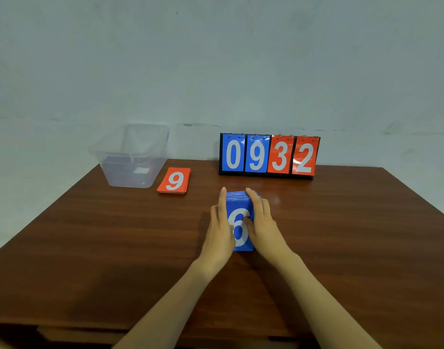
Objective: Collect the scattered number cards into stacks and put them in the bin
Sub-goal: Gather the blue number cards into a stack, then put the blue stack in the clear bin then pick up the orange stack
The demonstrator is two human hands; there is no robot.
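at the table (342, 235) centre, my left hand (219, 233) presses straight fingers against the blue stack (238, 222); my right hand (262, 222) clamps its other edge. red stack (174, 181) waits at eleven o'clock beside the bin (130, 157). both look gathered, neither binned yet.

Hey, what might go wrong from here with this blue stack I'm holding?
The blue card stack is only squeezed between your left hand and right hand, so cards may slip out on the way to the clear bin. The red card stack lies beside the bin; a low carry could knock it.
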